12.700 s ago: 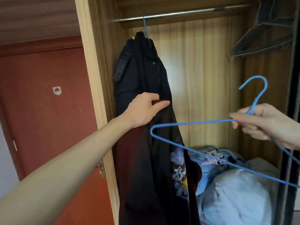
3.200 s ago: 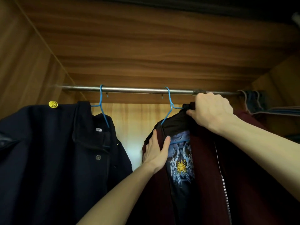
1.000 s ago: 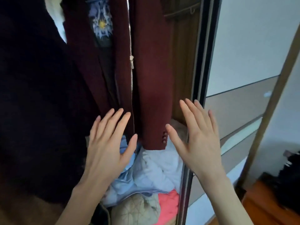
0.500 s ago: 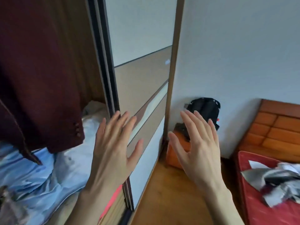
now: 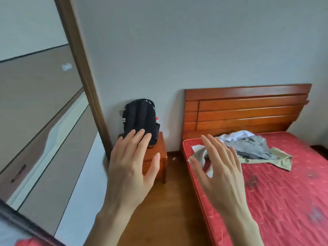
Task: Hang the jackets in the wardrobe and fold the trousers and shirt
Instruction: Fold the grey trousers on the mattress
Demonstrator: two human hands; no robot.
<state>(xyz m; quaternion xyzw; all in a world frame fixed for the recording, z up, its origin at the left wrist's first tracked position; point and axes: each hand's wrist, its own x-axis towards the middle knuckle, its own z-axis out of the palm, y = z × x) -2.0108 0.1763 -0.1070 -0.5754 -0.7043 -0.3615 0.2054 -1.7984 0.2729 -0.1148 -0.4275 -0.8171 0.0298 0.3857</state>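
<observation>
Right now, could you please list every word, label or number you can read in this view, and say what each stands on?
None can be read.
Black fabric backpack on the small wooden bedside cabinet: white marks, too small and blurred to read.
Grey crumpled garment on the red mattress: dark marks, illegible.

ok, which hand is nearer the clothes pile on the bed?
Right. The right hand is raised over the mattress edge, overlapping the clothes pile in view. The left hand is off to its left, before the nightstand.

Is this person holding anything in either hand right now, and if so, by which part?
Nothing is held. The left hand and the right hand are both raised with fingers spread, empty. The clothes lie untouched on the bed.
</observation>
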